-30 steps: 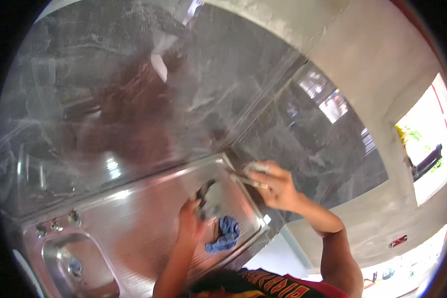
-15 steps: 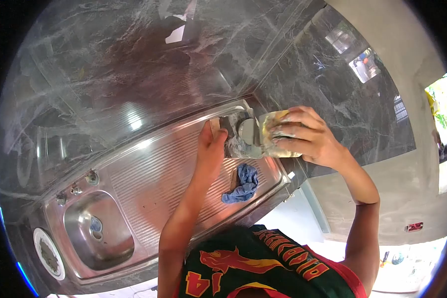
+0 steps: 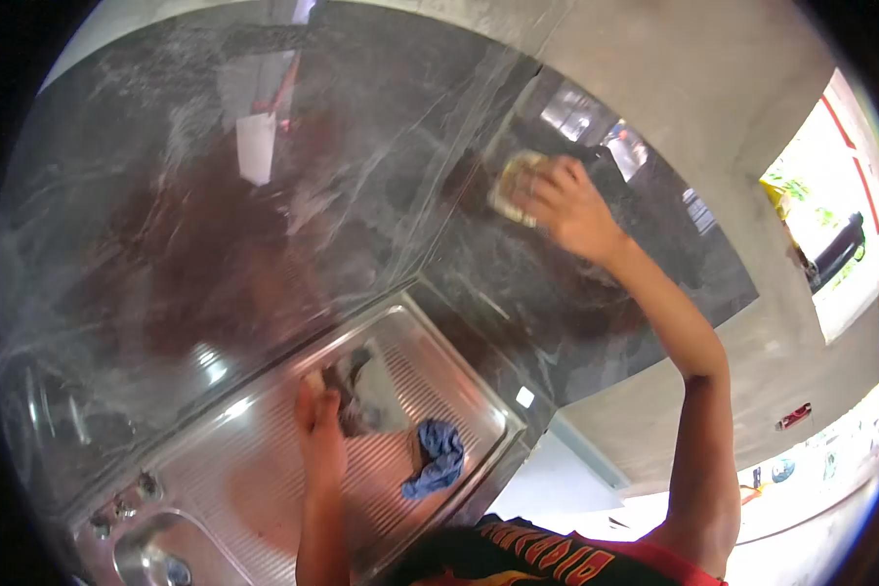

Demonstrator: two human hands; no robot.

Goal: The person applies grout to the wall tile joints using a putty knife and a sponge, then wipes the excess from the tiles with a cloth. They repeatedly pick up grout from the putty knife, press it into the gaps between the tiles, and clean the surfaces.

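My left hand (image 3: 320,425) is closed round the short, light handle of a wide flat blade, like a broad putty knife (image 3: 373,396), held over the ribbed steel drainboard. Grey paste shows on its blade. My right hand (image 3: 565,200) reaches up to the dark marbled wall tiles (image 3: 596,303), just right of the corner joint. It grips a yellowish, flat, squarish spreader (image 3: 513,186) against or close to the tile; contact is blurred. A crumpled blue cloth (image 3: 438,459) lies on the drainboard below the putty knife.
The steel sink unit (image 3: 254,479) runs along the tiled wall, with its basin (image 3: 161,547) and tap fittings (image 3: 122,508) at lower left. Bare grey plaster (image 3: 674,88) borders the tiles. A window opening (image 3: 840,225) is at right, and a red wall box (image 3: 794,416) sits lower.
My right hand has moved the spreader from the putty knife's blade up to the wall. My left hand has dropped lower left with the putty knife. The view has tilted upward.
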